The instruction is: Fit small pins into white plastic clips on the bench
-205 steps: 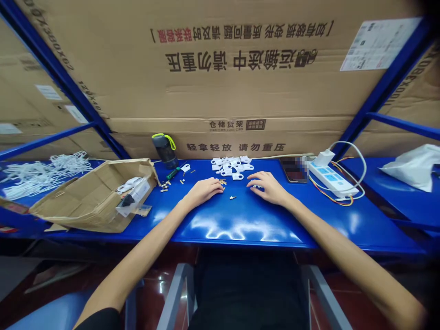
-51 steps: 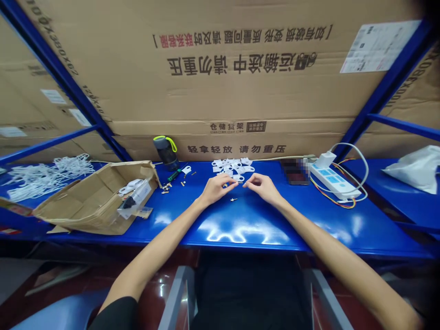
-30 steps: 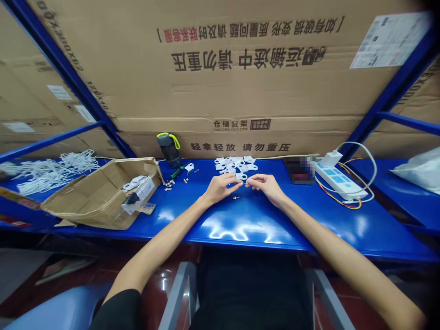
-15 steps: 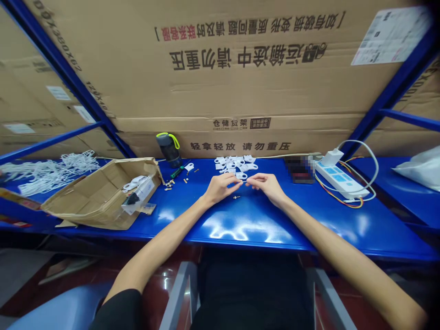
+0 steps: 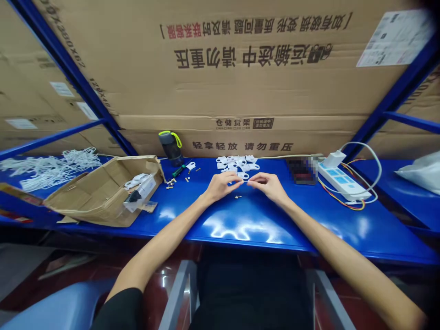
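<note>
My left hand (image 5: 222,186) and my right hand (image 5: 268,185) meet almost fingertip to fingertip over the blue table. Each is closed in a pinch, and a tiny pale piece (image 5: 245,181) shows between them, too small to name. Just behind the fingers lies a pile of white ring-shaped plastic parts (image 5: 237,162). On the table below the hands rests a small metal pin-like part (image 5: 238,197). Several small brass-coloured pieces (image 5: 171,183) are scattered to the left, near a green-handled screwdriver (image 5: 179,171) and a single white plastic part (image 5: 190,166).
An open cardboard box (image 5: 103,213) holds white parts at left, with a heap of white cords (image 5: 62,167) beyond. A dark bottle (image 5: 171,149) stands at the back. To the right are a dark flat object (image 5: 302,172) and a white power strip (image 5: 343,181) with cables.
The view has shifted slightly. Both hands keep their pinch at nearly the same spot, with the fingertips a little closer around the tiny piece.
</note>
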### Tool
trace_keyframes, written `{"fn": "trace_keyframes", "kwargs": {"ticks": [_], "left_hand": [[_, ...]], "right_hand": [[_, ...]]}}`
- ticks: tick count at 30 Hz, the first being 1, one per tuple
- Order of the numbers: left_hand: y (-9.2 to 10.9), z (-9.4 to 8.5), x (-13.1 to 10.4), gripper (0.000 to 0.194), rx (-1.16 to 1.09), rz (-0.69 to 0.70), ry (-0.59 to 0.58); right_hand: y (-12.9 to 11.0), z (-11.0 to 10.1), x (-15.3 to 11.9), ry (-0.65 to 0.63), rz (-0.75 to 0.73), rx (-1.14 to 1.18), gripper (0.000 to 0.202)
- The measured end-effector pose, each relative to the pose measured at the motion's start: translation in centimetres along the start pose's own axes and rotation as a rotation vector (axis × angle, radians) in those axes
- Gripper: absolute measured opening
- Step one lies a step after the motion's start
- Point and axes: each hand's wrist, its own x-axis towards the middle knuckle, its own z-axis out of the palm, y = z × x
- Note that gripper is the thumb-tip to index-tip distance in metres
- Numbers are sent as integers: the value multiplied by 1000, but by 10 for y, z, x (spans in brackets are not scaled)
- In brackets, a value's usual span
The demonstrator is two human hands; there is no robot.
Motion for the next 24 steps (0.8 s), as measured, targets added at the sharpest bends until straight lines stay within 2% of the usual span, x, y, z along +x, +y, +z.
{"fn": "trace_keyframes", "kwargs": {"ticks": [12, 24], "left_hand": [[-3, 1, 0, 28, 2, 31, 26], [-6, 2, -2, 34, -138, -40, -11]], "right_hand": [[2, 1, 0, 2, 45, 47, 46], [0, -1, -2, 35, -32, -46, 41]]}}
